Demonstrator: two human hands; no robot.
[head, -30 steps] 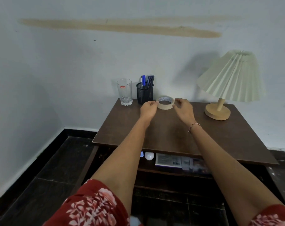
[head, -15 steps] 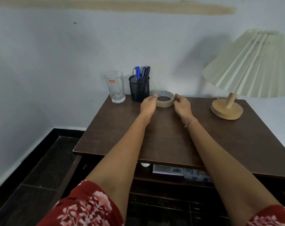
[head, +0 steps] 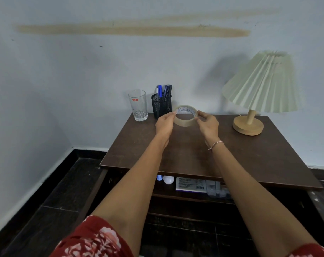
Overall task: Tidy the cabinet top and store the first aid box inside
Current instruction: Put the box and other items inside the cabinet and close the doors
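Holding tape roll, left hand, right hand; axis near-upright, tilted toward camera.

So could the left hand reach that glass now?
Probably, once it lets go: left hand and right hand both hold the tape roll. The glass stands close by, beside the pen holder; the way looks free.

Pale stained wall, dark tiled floor

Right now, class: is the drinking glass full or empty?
Empty: the glass is see-through top to bottom, with no liquid line visible.
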